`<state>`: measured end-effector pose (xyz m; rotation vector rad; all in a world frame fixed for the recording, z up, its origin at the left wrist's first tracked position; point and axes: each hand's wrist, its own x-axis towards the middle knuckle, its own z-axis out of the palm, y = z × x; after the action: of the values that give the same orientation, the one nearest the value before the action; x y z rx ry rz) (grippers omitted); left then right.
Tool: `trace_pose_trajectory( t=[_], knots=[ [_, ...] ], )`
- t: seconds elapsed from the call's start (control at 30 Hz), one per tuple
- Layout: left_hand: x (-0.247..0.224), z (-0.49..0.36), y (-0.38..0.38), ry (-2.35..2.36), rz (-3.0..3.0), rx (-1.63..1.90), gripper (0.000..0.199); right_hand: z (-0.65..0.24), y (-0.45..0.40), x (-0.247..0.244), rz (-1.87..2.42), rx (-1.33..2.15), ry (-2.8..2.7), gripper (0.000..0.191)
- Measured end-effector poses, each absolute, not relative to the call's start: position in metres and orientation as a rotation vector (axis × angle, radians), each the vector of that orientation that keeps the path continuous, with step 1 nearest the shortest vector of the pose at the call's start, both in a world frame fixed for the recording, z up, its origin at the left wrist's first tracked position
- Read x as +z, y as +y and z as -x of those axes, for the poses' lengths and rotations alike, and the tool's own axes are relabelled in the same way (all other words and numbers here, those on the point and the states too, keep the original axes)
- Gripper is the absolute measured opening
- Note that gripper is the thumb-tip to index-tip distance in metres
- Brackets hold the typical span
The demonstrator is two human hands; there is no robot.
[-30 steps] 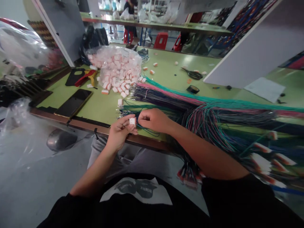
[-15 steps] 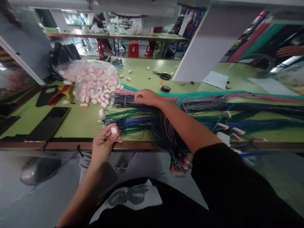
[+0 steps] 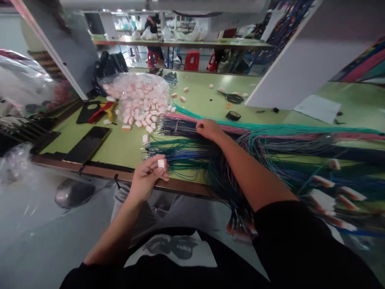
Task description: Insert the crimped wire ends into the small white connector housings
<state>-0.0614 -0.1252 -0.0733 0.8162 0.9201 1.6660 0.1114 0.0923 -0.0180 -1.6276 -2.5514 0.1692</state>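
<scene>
My left hand (image 3: 148, 176) is at the table's front edge, its thumb and fingers closed on a small white and orange connector (image 3: 161, 163). Dark, pink and teal wires (image 3: 183, 125) lie in long bundles across the table, with my right hand (image 3: 209, 129) over them. Its fingers are pinched together at the dark wires; whatever is between them is too small to make out. Blue and green wires (image 3: 189, 154) spread out just right of my left hand. A clear bag (image 3: 138, 90) of white and orange connectors lies behind, with loose ones spilling from it.
A phone (image 3: 87, 144) and red and yellow tools (image 3: 102, 112) lie at the left. Scissors (image 3: 233, 97) and black tape (image 3: 233, 116) sit behind the wires. A slanted grey panel (image 3: 288, 60) rises at the back right. Finished-looking connectors (image 3: 323, 200) lie at the right.
The view has swung left, so the table and things on it appear further right. My right hand has drawn slightly right along the wires. My left hand still holds the connector.
</scene>
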Motion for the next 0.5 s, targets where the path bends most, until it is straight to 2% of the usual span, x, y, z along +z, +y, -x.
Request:
trace_pose_trajectory(
  t=[0.33, 0.5],
  knots=[
    [-0.0715, 0.0620, -0.1236, 0.879, -0.764, 1.627, 0.037, -0.1146, 0.0928, -0.0176, 1.517, 0.316, -2.483, 0.028],
    [-0.0736, 0.0627, -0.1223, 0.841, -0.757, 1.622, 0.038, -0.1199, 0.0929, -0.0123, 1.622, 0.150, -2.470, 0.029]
  ],
)
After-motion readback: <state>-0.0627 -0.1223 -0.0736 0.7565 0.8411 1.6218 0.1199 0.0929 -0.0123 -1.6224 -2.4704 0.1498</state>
